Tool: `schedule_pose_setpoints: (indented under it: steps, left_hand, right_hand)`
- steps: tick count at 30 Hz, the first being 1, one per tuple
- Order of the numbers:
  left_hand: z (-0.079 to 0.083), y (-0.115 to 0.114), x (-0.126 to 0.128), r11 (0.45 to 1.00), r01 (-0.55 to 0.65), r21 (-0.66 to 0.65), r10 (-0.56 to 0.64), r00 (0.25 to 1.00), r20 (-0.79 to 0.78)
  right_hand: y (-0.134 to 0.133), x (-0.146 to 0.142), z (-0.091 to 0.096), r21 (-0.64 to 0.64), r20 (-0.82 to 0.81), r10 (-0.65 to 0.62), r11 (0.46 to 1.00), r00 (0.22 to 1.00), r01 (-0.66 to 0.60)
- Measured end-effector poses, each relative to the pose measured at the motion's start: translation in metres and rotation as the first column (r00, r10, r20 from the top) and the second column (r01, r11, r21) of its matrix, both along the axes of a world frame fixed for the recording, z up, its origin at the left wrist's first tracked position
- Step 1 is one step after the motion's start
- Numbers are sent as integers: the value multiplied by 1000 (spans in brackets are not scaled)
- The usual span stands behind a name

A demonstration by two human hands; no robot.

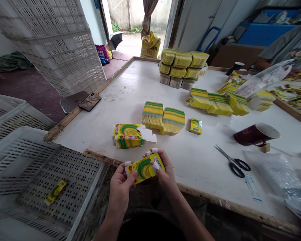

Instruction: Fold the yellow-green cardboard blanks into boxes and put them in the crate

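Observation:
Both my hands grip a small yellow and green printed carton (pixel 144 169) just over the table's front edge. My left hand (pixel 121 179) pinches its left end, thumb on the printed face. My right hand (pixel 165 170) holds the right end, beside the barcode, with white tape on some fingertips. Beyond them lie several similar flat cartons (pixel 129 135) in a stack, a white flap sticking out at the right. Two bundles of yellow-green cards (pixel 152 114) stand behind that stack. A small yellow packet (pixel 196 126) sits to their right.
Rows of bundles (pixel 182 65) stand at the back. Scissors (pixel 232 160), a dark mug (pixel 256 134) and a clear plastic bag (pixel 276 174) are on the right. A phone (pixel 90 101) lies at the left edge. One carton (pixel 55 191) lies in a white crate (pixel 81 201). Another person (pixel 286 50) is at the far right.

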State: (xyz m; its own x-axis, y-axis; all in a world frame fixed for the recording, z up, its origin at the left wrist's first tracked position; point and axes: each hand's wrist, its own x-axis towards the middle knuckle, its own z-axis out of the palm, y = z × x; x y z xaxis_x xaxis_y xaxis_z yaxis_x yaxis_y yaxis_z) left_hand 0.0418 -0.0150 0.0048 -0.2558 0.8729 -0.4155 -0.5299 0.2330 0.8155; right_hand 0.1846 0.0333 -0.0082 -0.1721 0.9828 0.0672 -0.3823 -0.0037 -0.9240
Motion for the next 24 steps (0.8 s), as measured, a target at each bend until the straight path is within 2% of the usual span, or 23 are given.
schedule_pose_setpoints:
  steps: [5,9,13,15,17,19,21,22,24]
  left_hand:
    - [0,-1,-1,1000,-7,7,7,1000,-27]
    - [-1,-1,0,1000,0,-15,-2,996,-89]
    - [-3,-2,2,1000,-16,3,16,998,-60]
    - [-5,-2,3,1000,-13,11,13,998,-62]
    - [-7,-1,1,999,-29,23,31,996,-82]
    - [-5,0,-10,995,-93,46,98,987,-127]
    - [3,0,-32,970,-225,92,241,941,-236]
    - [9,-1,-47,940,-311,139,339,887,-314]
    - [24,-6,-82,840,-493,227,535,678,-505]
  right_hand:
    - [-2,-1,3,33,46,83,996,996,-84]
    - [-2,-3,3,44,160,-90,996,983,84]
    - [-2,-6,1,1,110,-28,1000,994,28]
    - [-2,-9,2,-18,105,-51,998,993,53]
    - [-3,-13,3,5,163,-101,995,981,102]
    - [-4,-15,6,67,212,-84,995,974,71]
    - [-1,-15,11,143,249,-57,989,967,21]
    - [2,-14,15,183,285,-76,983,956,24]
    - [15,-12,24,276,391,-181,958,903,73]
